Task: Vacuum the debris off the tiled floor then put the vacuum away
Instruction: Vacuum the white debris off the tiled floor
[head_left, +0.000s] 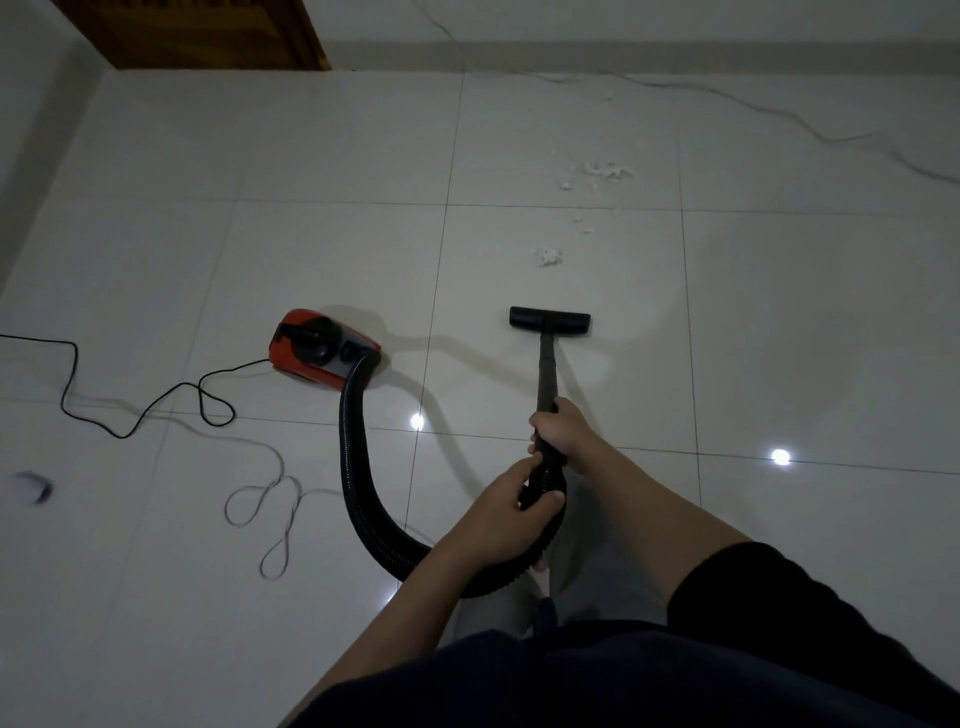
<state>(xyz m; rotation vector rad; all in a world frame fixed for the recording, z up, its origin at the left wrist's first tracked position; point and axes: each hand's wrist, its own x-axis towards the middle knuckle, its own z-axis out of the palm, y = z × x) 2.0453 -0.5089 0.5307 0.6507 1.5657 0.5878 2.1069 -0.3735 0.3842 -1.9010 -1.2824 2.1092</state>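
From the head camera, the right hand (558, 434) was wrapped around the black wand (546, 376), and the left hand (506, 512) was closed on the ribbed hose (358, 467) just behind it. The floor nozzle (549, 319) lay flat on the tiled floor (805, 322), short of the nearest clump of white debris (549, 256). More scraps trailed away beyond it to a larger pile (605, 172) and a few bits by the far wall.

The red vacuum body (322, 351) sat to the left of the nozzle, well apart from it, with the hose looping from its front back toward the person. A black power cord (130, 415) snaked off from its rear to the left edge, and a pale cord (275, 519) lay in loose loops near the hose bend. A small dark, blurred object (31, 486) lay at the far left. Another thin cable (779, 111) ran along the floor behind the debris, toward the right edge.

A wooden door (208, 31) stood in the far left corner. To the right of the wand the tiles lay open; ceiling lights glared at two spots.
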